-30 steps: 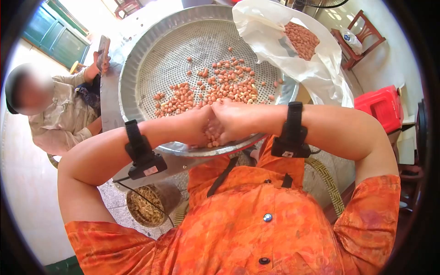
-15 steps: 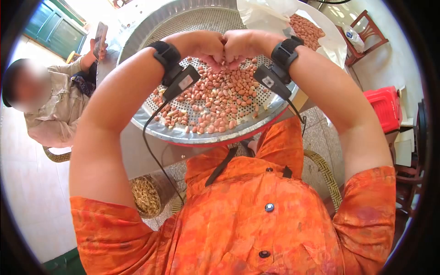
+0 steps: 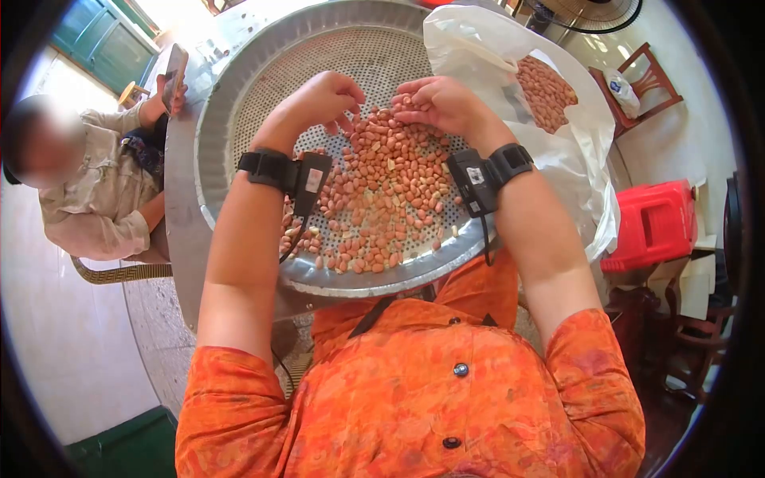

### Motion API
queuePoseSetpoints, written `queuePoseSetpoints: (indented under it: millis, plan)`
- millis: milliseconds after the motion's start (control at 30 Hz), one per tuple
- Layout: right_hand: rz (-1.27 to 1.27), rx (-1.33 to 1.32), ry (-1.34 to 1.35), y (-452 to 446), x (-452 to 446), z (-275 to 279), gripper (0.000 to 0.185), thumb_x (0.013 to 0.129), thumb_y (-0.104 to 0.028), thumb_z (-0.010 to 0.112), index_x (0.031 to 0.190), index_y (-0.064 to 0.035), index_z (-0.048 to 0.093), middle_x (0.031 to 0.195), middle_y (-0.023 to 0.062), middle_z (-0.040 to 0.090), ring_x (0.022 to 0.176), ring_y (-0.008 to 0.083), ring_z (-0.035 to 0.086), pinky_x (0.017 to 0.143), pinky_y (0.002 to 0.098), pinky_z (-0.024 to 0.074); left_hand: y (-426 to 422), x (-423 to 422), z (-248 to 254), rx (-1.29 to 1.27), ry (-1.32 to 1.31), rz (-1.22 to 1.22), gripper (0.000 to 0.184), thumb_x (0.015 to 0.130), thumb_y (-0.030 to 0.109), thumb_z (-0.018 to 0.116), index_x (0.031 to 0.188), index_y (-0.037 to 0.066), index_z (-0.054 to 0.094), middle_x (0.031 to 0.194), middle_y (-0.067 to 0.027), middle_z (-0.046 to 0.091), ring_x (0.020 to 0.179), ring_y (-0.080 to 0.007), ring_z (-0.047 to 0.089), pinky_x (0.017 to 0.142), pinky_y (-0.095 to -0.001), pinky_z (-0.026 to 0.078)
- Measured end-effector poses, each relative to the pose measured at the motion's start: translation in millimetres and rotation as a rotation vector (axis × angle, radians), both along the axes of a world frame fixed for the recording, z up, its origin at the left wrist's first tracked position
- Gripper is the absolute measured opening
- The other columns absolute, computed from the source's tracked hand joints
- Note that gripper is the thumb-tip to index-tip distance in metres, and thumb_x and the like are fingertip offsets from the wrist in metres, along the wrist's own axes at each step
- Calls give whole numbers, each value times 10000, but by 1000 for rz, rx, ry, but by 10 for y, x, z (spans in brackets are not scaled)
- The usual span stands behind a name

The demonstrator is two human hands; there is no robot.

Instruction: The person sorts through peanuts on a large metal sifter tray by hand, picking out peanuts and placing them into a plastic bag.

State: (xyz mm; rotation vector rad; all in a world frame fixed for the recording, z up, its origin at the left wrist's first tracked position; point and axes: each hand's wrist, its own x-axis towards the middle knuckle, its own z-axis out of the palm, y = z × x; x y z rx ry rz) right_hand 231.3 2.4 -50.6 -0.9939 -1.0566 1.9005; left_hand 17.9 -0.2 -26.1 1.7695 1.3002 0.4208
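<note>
Shelled, red-skinned peanuts [image 3: 390, 171] lie in a loose heap on a round, perforated metal tray [image 3: 275, 84] with a raised rim. Over the left side of the heap, my left hand [image 3: 325, 102] has its fingers bent and apart, with nothing visible in them. My right hand [image 3: 440, 105] is at the far edge of the heap, its fingers curled around what looks like a peanut near the fingertips. A gap separates the two hands. Both wrists wear black straps with small boxes.
A white plastic bag [image 3: 470, 40] with more peanuts [image 3: 546, 94] rests against the tray's right side. On the left, a person [image 3: 103, 183] sits holding a phone [image 3: 172, 78]. A red plastic container [image 3: 649, 223] and a wooden chair [image 3: 637, 88] stand at the right.
My hands were together over the tray and are now apart, the left opened. The view has shifted, with the tray appearing lower and more of the white bag showing.
</note>
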Motion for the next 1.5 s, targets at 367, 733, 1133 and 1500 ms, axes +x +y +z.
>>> queuePoseSetpoints:
  millis: [367, 733, 1133, 1500]
  plan:
    - [-53, -125, 245, -1, 12, 54, 384, 932, -248, 294, 1051, 105, 385, 1018, 271, 474, 909, 343, 542, 794, 410, 503, 58, -16, -179, 156, 77, 36, 126, 788, 49, 501, 874, -12, 571, 642, -24, 537, 508, -96, 492, 443, -253, 415]
    - [-60, -111, 198, 21, 2, -12, 393, 927, -279, 312, 1081, 79, 359, 997, 257, 472, 884, 366, 543, 759, 437, 510, -151, 376, -158, 672, 40, 60, 159, 745, 93, 567, 886, 25, 599, 795, -86, 601, 743, -207, 573, 683, -315, 449]
    - [35, -76, 158, -15, -97, -35, 334, 917, -284, 366, 982, 35, 442, 843, 144, 540, 754, 228, 586, 684, 372, 534, -171, 523, -258, 923, 184, 0, 162, 709, 193, 634, 812, 68, 624, 793, -75, 552, 826, -246, 512, 740, -353, 415]
    - [-196, -81, 100, 33, 60, -9, 171, 856, -134, 466, 944, 7, 506, 681, 28, 424, 476, 60, 320, 350, 179, 230, -285, 404, -141, 401, 345, -72, 316, 716, 207, 665, 963, 59, 536, 986, -140, 528, 861, -229, 540, 701, -362, 459]
